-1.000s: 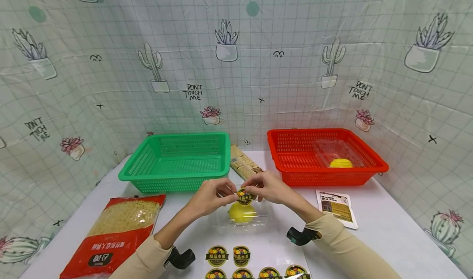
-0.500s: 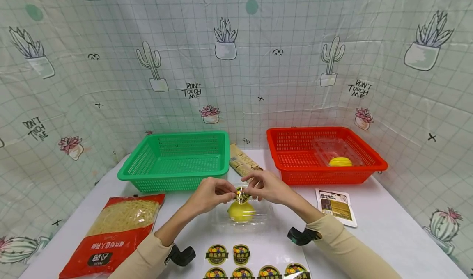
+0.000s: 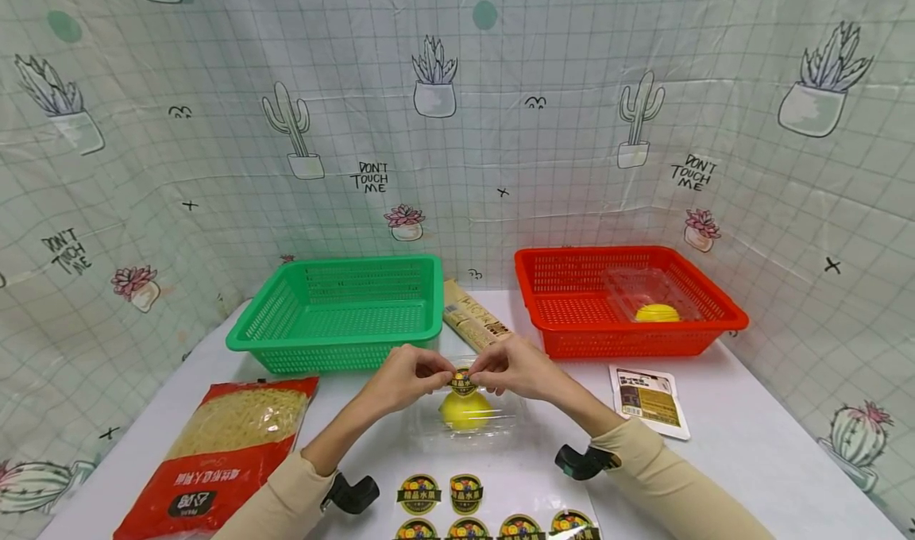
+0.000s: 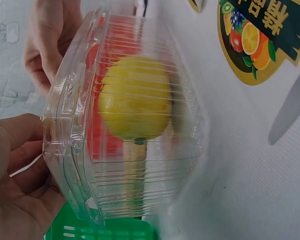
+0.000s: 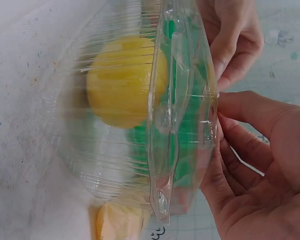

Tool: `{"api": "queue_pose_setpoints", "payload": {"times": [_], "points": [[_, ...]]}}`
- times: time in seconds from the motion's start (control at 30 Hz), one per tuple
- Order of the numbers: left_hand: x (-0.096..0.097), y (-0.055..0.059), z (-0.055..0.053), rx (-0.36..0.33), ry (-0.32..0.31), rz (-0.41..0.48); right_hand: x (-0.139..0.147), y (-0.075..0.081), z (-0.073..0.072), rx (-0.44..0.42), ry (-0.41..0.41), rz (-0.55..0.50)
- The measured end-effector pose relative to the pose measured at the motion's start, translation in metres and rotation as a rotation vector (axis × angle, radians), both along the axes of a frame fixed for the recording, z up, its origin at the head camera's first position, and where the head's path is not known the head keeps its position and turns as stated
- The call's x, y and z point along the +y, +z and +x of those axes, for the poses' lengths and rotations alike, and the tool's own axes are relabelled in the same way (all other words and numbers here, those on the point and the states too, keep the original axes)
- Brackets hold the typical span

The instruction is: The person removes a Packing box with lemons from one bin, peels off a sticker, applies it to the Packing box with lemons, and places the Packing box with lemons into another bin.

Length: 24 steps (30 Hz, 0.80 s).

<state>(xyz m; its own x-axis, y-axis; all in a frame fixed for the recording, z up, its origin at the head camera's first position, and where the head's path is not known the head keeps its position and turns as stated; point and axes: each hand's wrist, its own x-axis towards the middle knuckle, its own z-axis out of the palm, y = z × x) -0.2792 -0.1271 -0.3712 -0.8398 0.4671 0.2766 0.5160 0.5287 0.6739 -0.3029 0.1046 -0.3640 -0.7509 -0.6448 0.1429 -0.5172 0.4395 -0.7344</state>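
A clear plastic clamshell box (image 3: pixel 503 419) with a yellow lemon (image 3: pixel 466 413) inside sits on the table in front of the person. Over its lid, both hands hold a round black-and-gold fruit sticker (image 3: pixel 463 383). The left hand (image 3: pixel 411 379) pinches the sticker's left edge between thumb and finger. From the other side, the right hand (image 3: pixel 516 371) pinches its right edge. In the left wrist view the box (image 4: pixel 97 175) hides part of the right hand (image 4: pixel 52 35); the right wrist view shows the right fingers close at the lid (image 5: pixel 210 115).
A sheet of several stickers (image 3: pixel 529 496) lies nearest the person. A red pasta bag (image 3: pixel 214 460) is at left. Behind stand a green basket (image 3: pixel 336 353) and a red basket (image 3: pixel 615 343) holding another boxed lemon (image 3: pixel 656 313). A tan packet (image 3: pixel 472 318) and a white-brown pouch (image 3: pixel 650 401) lie nearby.
The right hand's raised fingers have come down to the sticker's right edge. The sticker has shifted slightly left and its glare is gone. The box stays in place.
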Motion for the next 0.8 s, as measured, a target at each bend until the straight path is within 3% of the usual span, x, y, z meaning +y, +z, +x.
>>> {"api": "queue_pose_setpoints", "payload": {"times": [0.8], "points": [[0.0011,0.0,-0.002,-0.046,0.012,-0.001,-0.0008,-0.0048,-0.0007,-0.006,-0.044,0.009]]}}
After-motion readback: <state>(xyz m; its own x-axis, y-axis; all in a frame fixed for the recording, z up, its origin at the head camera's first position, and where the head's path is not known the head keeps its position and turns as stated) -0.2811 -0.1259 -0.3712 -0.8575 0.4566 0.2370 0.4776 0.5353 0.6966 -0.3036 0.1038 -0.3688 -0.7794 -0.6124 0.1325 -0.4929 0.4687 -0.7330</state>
